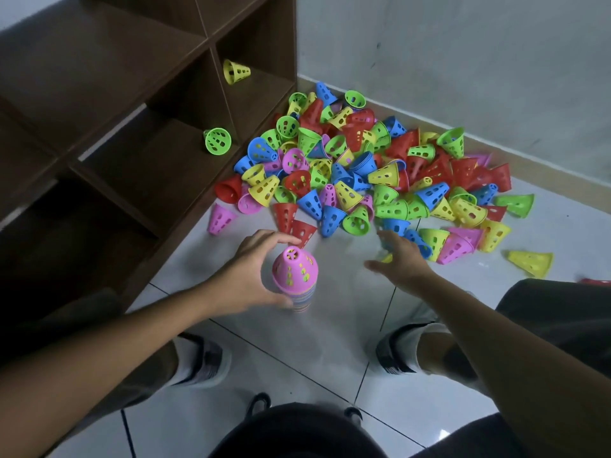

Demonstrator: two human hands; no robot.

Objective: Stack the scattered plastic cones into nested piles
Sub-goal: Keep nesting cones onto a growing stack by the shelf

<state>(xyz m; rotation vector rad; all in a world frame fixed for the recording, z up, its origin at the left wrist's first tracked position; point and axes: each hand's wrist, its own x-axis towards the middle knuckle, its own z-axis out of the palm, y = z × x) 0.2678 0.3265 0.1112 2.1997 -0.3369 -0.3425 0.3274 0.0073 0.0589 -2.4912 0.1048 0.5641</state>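
Observation:
A nested pile of cones (299,285), topped by a pink perforated cone, stands upright on the tiled floor. My left hand (251,276) grips the pile from its left side, fingers curved round it. My right hand (398,256) is blurred and stretched flat over the floor at the near edge of the big heap of scattered cones (363,166). A bit of yellow cone (386,258) shows under its fingers; whether the hand holds it is unclear. The heap mixes red, blue, green, yellow and pink cones.
A dark wooden shelf unit (132,133) lies to the left, with a yellow cone (235,71) and a green cone (217,141) in its compartments. A grey wall (463,61) backs the heap. A lone yellow cone (532,262) lies at right. My feet (201,361) rest on the tiles.

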